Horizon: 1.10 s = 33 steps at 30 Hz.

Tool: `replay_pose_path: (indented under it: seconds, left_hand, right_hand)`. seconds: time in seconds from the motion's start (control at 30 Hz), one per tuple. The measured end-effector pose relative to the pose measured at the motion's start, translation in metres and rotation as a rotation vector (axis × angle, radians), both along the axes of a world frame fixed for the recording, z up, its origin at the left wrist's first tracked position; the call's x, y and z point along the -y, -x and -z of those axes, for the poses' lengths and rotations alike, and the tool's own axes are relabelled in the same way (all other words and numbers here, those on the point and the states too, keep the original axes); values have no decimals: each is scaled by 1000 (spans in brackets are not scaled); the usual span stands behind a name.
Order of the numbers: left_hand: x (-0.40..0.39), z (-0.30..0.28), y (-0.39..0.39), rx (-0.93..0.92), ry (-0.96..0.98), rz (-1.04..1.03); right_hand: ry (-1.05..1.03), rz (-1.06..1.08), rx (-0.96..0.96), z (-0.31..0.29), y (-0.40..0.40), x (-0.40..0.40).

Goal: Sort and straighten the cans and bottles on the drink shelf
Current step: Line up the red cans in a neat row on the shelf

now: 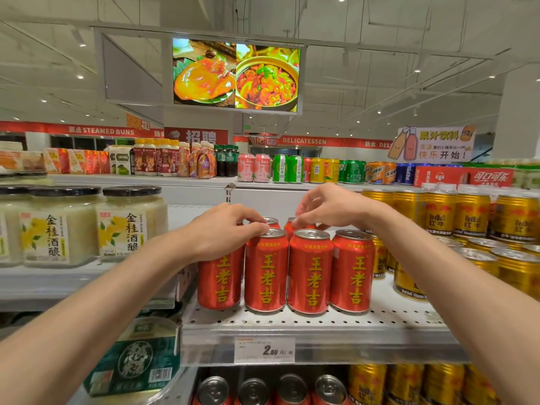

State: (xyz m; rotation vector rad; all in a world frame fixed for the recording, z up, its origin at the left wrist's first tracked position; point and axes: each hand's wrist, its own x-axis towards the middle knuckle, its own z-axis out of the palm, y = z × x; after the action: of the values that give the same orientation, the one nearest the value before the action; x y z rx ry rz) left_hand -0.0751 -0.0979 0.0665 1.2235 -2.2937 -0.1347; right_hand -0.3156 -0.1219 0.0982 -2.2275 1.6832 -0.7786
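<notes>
Several red cans with yellow characters (310,273) stand upright in a front row on the white perforated shelf (321,321), with more red cans (273,222) behind them. My left hand (225,232) lies over the top of the leftmost front can (219,283), its fingers curled around the rim and its thumb touching the neighbouring can's lid. My right hand (324,207) reaches over the row and pinches the top of a back-row red can (289,228).
Gold Red Bull cans (470,214) crowd the shelf to the right. Glass jars with black lids (128,223) stand on the left shelf. A price tag (264,349) hangs on the shelf edge. More cans (292,388) fill the shelf below. Mixed drinks (280,168) line a far counter.
</notes>
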Motion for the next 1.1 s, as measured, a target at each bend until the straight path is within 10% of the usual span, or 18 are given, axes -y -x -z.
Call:
replay_pose_path:
  seconds: [1.1]
  left_hand:
    - [-15,20,-14,241,270,32]
  right_hand:
    - [219,-16,-108,52,24,-88]
